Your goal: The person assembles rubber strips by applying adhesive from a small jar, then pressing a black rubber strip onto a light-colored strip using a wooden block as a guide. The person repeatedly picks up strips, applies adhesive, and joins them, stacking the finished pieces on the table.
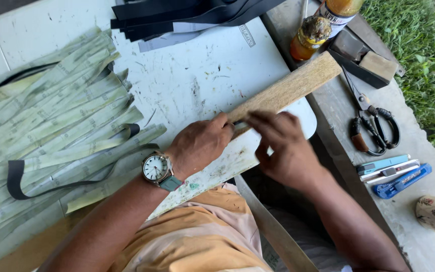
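My left hand [201, 143], with a round wristwatch [157, 167] on its wrist, is closed on the near end of a long flat wooden stick [290, 86]. The stick lies diagonally across the right edge of a scratched white board [197, 75]. My right hand [282, 146] is beside the left, fingers curled over the same end of the stick at the board's rounded corner. What is under the fingers is hidden.
Pale green strips [56, 116] lie fanned at left with a dark strap [18, 181] among them. Black strips [177, 15] are stacked at the top. On the concrete ledge: glue bottles [310, 35], scissors [373, 123], utility knives [393, 174], a block [376, 65]. Grass at right.
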